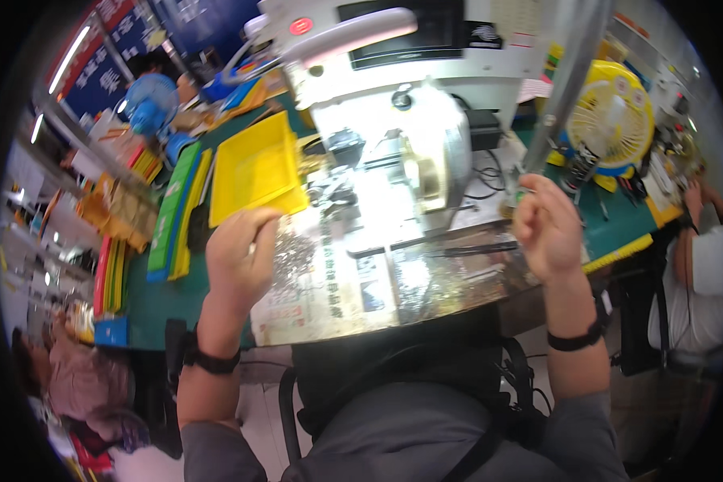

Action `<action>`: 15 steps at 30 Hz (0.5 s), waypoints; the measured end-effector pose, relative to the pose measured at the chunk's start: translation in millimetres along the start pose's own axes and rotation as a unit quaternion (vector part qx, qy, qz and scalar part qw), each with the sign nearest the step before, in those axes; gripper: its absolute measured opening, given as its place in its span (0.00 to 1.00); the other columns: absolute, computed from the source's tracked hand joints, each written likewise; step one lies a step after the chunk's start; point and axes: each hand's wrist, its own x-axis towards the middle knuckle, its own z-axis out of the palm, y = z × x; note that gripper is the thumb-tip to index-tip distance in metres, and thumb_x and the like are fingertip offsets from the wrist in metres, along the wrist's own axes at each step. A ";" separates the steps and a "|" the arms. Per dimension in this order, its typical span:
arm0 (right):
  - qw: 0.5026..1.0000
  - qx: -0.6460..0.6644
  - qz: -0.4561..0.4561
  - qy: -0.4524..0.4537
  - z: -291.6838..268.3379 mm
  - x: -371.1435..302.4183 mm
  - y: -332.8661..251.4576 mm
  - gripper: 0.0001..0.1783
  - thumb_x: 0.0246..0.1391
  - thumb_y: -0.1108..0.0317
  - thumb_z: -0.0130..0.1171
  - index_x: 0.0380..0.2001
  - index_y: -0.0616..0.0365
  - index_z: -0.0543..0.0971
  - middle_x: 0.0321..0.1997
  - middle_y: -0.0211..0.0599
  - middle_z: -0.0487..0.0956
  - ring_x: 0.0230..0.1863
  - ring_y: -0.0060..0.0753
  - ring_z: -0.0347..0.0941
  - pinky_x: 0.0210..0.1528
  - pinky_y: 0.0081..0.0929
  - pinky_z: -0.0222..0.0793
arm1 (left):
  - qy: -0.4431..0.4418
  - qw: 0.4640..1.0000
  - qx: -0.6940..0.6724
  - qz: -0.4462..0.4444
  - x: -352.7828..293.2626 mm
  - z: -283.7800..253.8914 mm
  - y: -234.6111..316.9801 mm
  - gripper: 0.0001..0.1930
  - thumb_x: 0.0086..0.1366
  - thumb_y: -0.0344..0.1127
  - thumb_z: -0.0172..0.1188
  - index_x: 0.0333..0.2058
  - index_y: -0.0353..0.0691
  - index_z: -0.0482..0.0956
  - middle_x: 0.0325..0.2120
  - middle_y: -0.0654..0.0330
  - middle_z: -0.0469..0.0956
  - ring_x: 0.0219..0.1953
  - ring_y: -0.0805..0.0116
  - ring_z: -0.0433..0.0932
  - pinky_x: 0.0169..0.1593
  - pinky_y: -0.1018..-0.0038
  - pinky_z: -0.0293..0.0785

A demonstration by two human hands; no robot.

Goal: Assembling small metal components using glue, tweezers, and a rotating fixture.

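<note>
The small parts [297, 259] lie just right of my left hand [238, 253], well left of my right hand [549, 231]; both are curled, whether around anything I cannot tell.

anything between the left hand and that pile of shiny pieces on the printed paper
Nothing visible: the shiny pieces lie just right of the left hand. The yellow tray stands farther back, off that path.

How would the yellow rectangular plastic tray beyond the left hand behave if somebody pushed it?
The yellow tray would probably slide, not roll, given its wide, angular shape. Its thin-looking walls suggest lightness; holding their shape, they seem fairly stiff.
</note>
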 end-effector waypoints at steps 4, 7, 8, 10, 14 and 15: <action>0.999 0.022 -0.007 -0.022 17.8 -10.3 -10.0 0.12 0.70 0.64 0.51 0.46 0.63 0.73 0.21 0.29 0.70 0.20 0.22 0.65 0.23 0.19 0.59 | 0.006 1.000 0.023 -0.011 17.2 3.4 -15.5 0.06 0.66 0.24 0.59 0.39 0.32 0.83 0.31 0.50 0.83 0.31 0.60 0.81 0.37 0.72 0.75; 0.997 0.016 -0.042 -0.063 30.4 -14.8 -11.1 0.10 0.70 0.65 0.50 0.44 0.62 0.74 0.21 0.30 0.70 0.20 0.22 0.64 0.24 0.20 0.59 | -0.007 0.998 0.045 -0.040 22.0 6.3 -34.4 0.07 0.65 0.25 0.59 0.40 0.34 0.84 0.30 0.50 0.82 0.30 0.58 0.81 0.36 0.70 0.75; 0.995 0.014 -0.057 -0.077 34.2 -17.5 -13.0 0.09 0.69 0.66 0.50 0.44 0.62 0.74 0.21 0.30 0.70 0.20 0.22 0.64 0.24 0.20 0.59 | -0.036 0.997 0.072 -0.010 19.9 8.4 -43.3 0.08 0.64 0.25 0.59 0.40 0.36 0.84 0.30 0.50 0.82 0.30 0.57 0.81 0.35 0.68 0.75; 0.993 0.013 -0.071 -0.091 39.4 -24.0 -10.1 0.09 0.69 0.68 0.50 0.43 0.62 0.74 0.21 0.30 0.70 0.20 0.22 0.64 0.24 0.19 0.59 | -0.066 0.993 0.099 0.019 8.4 16.0 -46.3 0.09 0.64 0.26 0.59 0.41 0.37 0.85 0.30 0.50 0.82 0.30 0.55 0.80 0.35 0.67 0.75; 0.974 -0.093 -0.115 -0.171 53.3 -41.4 7.4 0.07 0.67 0.72 0.52 0.44 0.63 0.74 0.26 0.28 0.72 0.24 0.16 0.67 0.28 0.17 0.64 | -0.171 0.981 0.074 0.046 -4.5 25.7 -20.3 0.10 0.60 0.28 0.61 0.40 0.38 0.85 0.28 0.52 0.80 0.31 0.51 0.80 0.36 0.62 0.75; 0.968 -0.139 -0.080 -0.191 67.5 -47.5 12.7 0.08 0.66 0.72 0.53 0.45 0.63 0.74 0.27 0.28 0.73 0.26 0.15 0.67 0.30 0.17 0.65 | -0.159 0.985 0.059 0.022 -2.4 25.9 -17.0 0.10 0.58 0.30 0.63 0.40 0.39 0.84 0.26 0.53 0.79 0.32 0.52 0.79 0.36 0.60 0.75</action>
